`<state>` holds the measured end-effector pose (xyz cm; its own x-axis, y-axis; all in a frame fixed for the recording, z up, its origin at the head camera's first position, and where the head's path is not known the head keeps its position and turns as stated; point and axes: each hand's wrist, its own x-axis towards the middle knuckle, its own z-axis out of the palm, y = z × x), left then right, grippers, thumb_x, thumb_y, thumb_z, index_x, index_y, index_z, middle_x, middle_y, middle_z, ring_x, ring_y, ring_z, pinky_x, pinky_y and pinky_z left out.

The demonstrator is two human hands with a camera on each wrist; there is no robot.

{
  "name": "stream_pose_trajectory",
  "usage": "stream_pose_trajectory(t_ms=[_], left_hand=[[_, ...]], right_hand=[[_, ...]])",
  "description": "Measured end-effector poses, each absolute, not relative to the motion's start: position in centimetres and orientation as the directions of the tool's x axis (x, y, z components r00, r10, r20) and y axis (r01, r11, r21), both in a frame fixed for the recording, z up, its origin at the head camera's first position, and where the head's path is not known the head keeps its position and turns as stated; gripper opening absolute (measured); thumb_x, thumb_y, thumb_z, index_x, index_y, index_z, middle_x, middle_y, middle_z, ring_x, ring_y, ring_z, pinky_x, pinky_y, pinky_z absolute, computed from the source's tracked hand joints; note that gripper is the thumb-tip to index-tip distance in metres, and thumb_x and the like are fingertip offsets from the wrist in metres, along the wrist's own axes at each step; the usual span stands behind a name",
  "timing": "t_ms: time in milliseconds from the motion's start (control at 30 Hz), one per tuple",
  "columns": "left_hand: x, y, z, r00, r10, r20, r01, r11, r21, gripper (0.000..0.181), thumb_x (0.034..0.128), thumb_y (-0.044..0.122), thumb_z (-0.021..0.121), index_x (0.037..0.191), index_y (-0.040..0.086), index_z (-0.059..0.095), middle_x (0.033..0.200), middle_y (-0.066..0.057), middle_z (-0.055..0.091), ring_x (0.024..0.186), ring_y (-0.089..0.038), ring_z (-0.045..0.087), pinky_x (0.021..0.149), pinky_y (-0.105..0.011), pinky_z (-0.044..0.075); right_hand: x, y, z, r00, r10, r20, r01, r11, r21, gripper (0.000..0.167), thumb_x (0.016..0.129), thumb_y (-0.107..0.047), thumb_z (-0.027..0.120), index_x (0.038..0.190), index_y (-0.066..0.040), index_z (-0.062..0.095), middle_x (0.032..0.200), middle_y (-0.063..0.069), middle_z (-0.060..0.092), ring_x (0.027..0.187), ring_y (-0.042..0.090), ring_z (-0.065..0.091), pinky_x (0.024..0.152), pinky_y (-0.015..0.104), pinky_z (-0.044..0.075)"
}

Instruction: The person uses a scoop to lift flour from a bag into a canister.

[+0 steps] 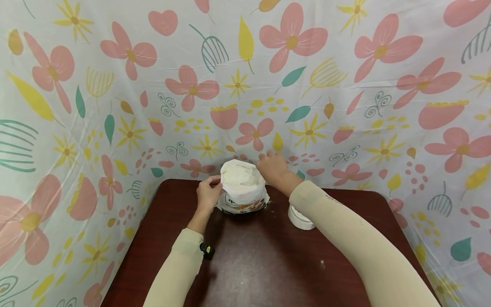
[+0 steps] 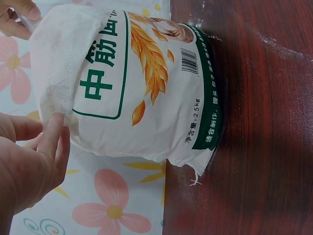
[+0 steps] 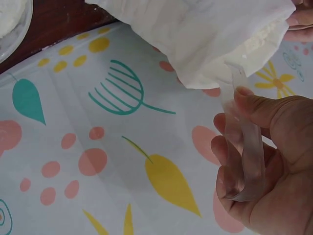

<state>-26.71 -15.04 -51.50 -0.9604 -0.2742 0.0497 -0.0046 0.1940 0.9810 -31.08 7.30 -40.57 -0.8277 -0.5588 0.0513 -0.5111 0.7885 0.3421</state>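
A white cloth flour bag (image 1: pixel 241 200) with green print and a wheat picture stands at the back of the table, its mouth open and white flour (image 1: pixel 238 175) showing inside. My left hand (image 1: pixel 208 195) pinches the bag's rim on the left side between thumb and fingers. On the right of the mouth, my right hand (image 1: pixel 273 169) grips a translucent plastic handle (image 3: pixel 252 156) with thumb and curled fingers. The handle's far end reaches into the bag's mouth, where it is hidden. In the left wrist view the bag (image 2: pixel 146 93) shows its printed front.
Right of the bag, a round shallow container (image 1: pixel 301 221) with white stuff in it sits partly under my right forearm. White powder specks lie on the dark red table (image 1: pixel 245 264). A flower-patterned cloth (image 1: pixel 238 98) hangs right behind the table and along its sides.
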Motion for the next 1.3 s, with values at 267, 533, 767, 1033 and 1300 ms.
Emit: stream_pose_trajectory(t_ms=[267,533,767,1033,1300], left_hand=[[-26.7,-15.0,-51.5,-0.959,-0.28,0.05,-0.005,0.194,0.981,0.026,0.0972,0.0,0.066,0.122,0.003,0.074,0.112,-0.019,0.07,0.097,-0.03,0.074,0.076,-0.029,0.066],[-26.8,-15.0,-51.6,-0.963,-0.268,0.03,-0.021,0.187,0.982,0.027,0.0984,0.001,0.065,0.124,0.001,0.072,0.115,-0.02,0.068,0.101,-0.03,0.072,0.081,-0.031,0.066],[-26.8,-15.0,-51.3,-0.961,-0.276,0.018,-0.034,0.182,0.983,0.025,0.0989,0.003,0.065,0.123,0.004,0.073,0.114,-0.018,0.068,0.1,-0.03,0.071,0.082,-0.033,0.066],[-26.7,-15.1,-51.3,-0.965,-0.261,0.002,-0.047,0.18,0.983,0.026,0.0997,0.003,0.065,0.125,0.004,0.072,0.115,-0.018,0.067,0.101,-0.03,0.071,0.083,-0.033,0.066],[-26.6,-15.0,-51.2,-0.962,-0.275,0.006,-0.046,0.184,0.982,0.026,0.0989,0.003,0.066,0.123,0.005,0.073,0.113,-0.017,0.068,0.1,-0.031,0.072,0.082,-0.034,0.066]], right_hand=[[-30.8,7.8,-39.6,-0.843,-0.537,0.015,-0.505,0.803,0.316,0.019,0.102,-0.009,0.063,0.111,-0.014,0.078,0.111,0.009,0.067,0.107,0.032,0.061,0.094,0.051,0.057],[-30.9,9.0,-39.6,-0.862,-0.506,-0.017,-0.495,0.835,0.239,0.02,0.099,-0.024,0.071,0.118,-0.019,0.076,0.12,0.007,0.067,0.116,0.034,0.06,0.095,0.053,0.055],[-30.6,10.3,-39.6,-0.855,-0.517,0.043,-0.498,0.84,0.213,0.024,0.097,-0.026,0.074,0.121,-0.022,0.077,0.115,0.007,0.067,0.108,0.034,0.061,0.085,0.051,0.055],[-30.1,12.1,-39.9,-0.833,-0.535,0.14,-0.512,0.842,0.167,0.028,0.094,-0.024,0.078,0.121,-0.022,0.077,0.109,0.006,0.068,0.098,0.033,0.062,0.08,0.051,0.057],[-29.8,13.8,-41.0,-0.804,-0.545,0.237,-0.545,0.835,0.075,0.032,0.093,-0.02,0.079,0.125,-0.018,0.076,0.105,0.009,0.067,0.094,0.032,0.06,0.074,0.046,0.059]])
